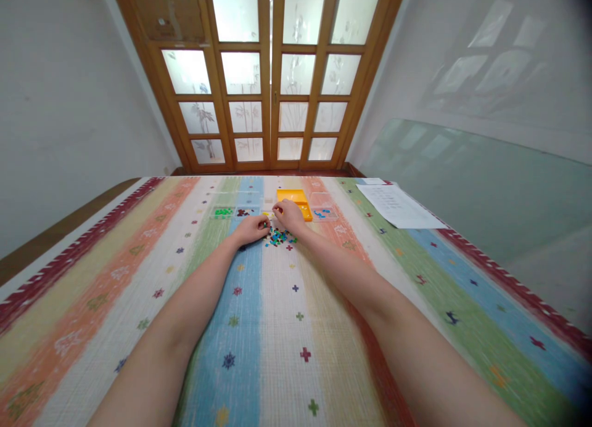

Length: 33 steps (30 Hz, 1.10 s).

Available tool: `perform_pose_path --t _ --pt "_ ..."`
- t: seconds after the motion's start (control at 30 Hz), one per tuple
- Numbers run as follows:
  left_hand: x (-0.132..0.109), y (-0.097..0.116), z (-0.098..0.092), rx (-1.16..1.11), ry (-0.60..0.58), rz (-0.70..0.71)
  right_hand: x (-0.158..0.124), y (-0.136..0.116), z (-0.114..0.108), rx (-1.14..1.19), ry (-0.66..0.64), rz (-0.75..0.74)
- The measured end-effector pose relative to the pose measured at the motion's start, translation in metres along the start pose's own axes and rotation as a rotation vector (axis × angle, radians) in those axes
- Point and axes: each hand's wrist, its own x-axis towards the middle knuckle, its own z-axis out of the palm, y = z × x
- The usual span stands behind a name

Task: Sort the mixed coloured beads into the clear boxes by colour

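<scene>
A small pile of mixed coloured pieces (279,236), blue, green, dark and white, lies on the striped tablecloth. At its left edge is my left hand (252,228), fingers curled together; whatever is in them is too small to make out. Just behind the pile, my right hand (289,215) has its fingertips pinched, partly in front of an open yellow box (300,196). Clear boxes stand in a row: one with green pieces (224,212), one with dark brown pieces (244,212), and, right of the yellow box, one with blue pieces (322,214). Some yellow pieces show between my hands.
Printed paper sheets (398,206) lie at the table's right rear. The striped tablecloth (282,328) covers the table. Beyond the far edge is a wooden door with glass panes (245,119). A glass panel (462,187) leans along the right wall.
</scene>
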Motion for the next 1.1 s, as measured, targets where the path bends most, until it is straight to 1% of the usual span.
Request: perform_pose_path --t 0.1,0.2,0.27,0.33,0.47,0.6,0.73,0.87,0.97,1.1 --pt "-0.001 0.003 0.0 -0.029 -0.038 0.037 -0.006 0.005 -0.005 0.015 0.02 -0.015" --pt "-0.001 0.004 0.0 -0.037 -0.069 0.066 -0.02 0.012 -0.016 0.035 0.041 -0.047" --pt "-0.001 0.004 -0.001 -0.037 -0.099 0.063 -0.034 0.017 -0.024 0.06 0.046 -0.062" --pt "-0.001 0.003 -0.001 -0.04 -0.131 0.051 -0.047 0.023 -0.03 0.084 0.045 -0.043" --pt "-0.001 0.002 0.0 -0.045 -0.161 0.041 -0.068 0.033 -0.035 0.155 0.038 -0.021" --pt "0.0 0.003 0.002 -0.039 -0.157 0.061 -0.074 0.035 -0.036 0.179 0.062 -0.013" --pt "0.001 0.006 0.004 -0.027 -0.153 0.097 -0.074 0.031 -0.035 0.175 0.016 -0.08" --pt "0.001 0.011 0.005 -0.025 -0.152 0.101 -0.075 0.03 -0.033 0.168 -0.002 -0.079" --pt "0.002 0.012 0.006 -0.057 -0.113 0.084 -0.075 0.031 -0.032 0.168 0.001 -0.08" --pt "0.004 0.005 0.01 -0.157 0.055 0.031 -0.075 0.03 -0.033 0.176 0.002 -0.085"
